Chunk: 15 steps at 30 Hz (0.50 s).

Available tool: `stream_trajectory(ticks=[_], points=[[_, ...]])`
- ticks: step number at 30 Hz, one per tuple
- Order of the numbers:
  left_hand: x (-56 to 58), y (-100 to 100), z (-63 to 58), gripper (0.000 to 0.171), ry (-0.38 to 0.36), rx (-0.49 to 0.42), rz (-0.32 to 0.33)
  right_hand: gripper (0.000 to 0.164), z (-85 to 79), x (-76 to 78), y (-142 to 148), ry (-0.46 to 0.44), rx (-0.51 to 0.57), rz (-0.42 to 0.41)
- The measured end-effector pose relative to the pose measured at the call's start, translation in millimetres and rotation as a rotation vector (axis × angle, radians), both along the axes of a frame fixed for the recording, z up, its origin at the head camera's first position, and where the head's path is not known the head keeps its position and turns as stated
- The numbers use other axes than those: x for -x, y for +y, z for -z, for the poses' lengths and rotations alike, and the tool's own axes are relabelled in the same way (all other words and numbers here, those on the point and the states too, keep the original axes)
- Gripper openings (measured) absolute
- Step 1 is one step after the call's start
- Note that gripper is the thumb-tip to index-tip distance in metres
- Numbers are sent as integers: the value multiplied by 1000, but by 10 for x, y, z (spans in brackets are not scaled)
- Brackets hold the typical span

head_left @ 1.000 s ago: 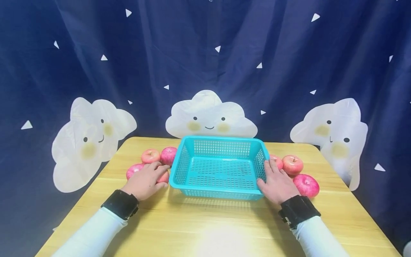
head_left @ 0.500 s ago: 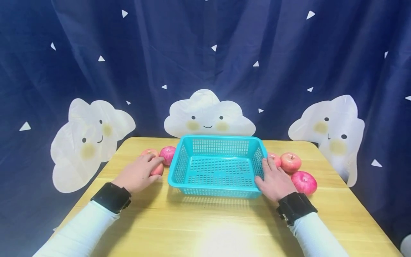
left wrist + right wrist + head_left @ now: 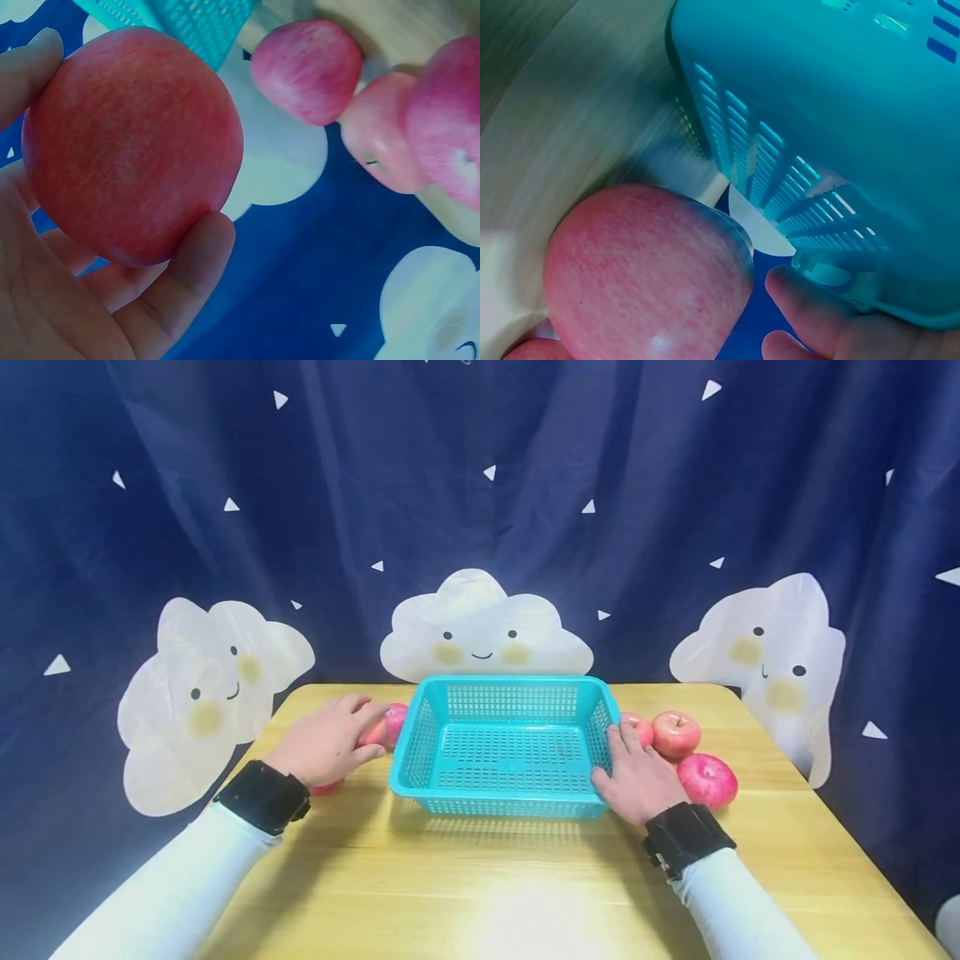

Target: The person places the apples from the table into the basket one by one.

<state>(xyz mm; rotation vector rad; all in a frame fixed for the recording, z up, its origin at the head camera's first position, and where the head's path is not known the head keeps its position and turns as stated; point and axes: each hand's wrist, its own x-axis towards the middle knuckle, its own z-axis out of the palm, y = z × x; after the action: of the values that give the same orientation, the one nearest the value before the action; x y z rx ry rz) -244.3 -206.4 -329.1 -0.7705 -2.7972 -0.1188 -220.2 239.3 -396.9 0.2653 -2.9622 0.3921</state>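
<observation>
In the head view my left hand [image 3: 322, 743] is left of the turquoise plastic basket [image 3: 498, 810], holding a red apple [image 3: 372, 733] by its fingers. The left wrist view shows thumb and fingers round this apple [image 3: 135, 150], which is raised off the table. Beyond it sits a darker pink apple [image 3: 396, 720], and part of another apple [image 3: 327, 789] shows beneath the hand. My right hand [image 3: 643, 777] grips the basket's right rim, thumb on the inner side and fingers outside. Beside these fingers, an apple [image 3: 649, 270] fills much of the right wrist view.
Right of the basket lie a small partly hidden apple [image 3: 637, 727], a paler apple [image 3: 677, 732] and a deep pink apple [image 3: 707, 781]. The wooden table [image 3: 420, 885] ends at a dark blue curtain [image 3: 465, 510] with white clouds and triangles.
My left hand has drawn left, then risen toward the back with an apple in its fingers, uncovering one apple below. The right hand stays at the basket rim. The view shifts slightly.
</observation>
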Motion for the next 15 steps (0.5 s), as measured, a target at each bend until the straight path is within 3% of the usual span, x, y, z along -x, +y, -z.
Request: stream_trajectory(ticks=[11,15], points=[[125,317,-184,66,6,37,31,74,-5,-5,4,4,6,-5],[163,466,-202,65,36,56,75,74,-9,-4,8,9,13,-7]])
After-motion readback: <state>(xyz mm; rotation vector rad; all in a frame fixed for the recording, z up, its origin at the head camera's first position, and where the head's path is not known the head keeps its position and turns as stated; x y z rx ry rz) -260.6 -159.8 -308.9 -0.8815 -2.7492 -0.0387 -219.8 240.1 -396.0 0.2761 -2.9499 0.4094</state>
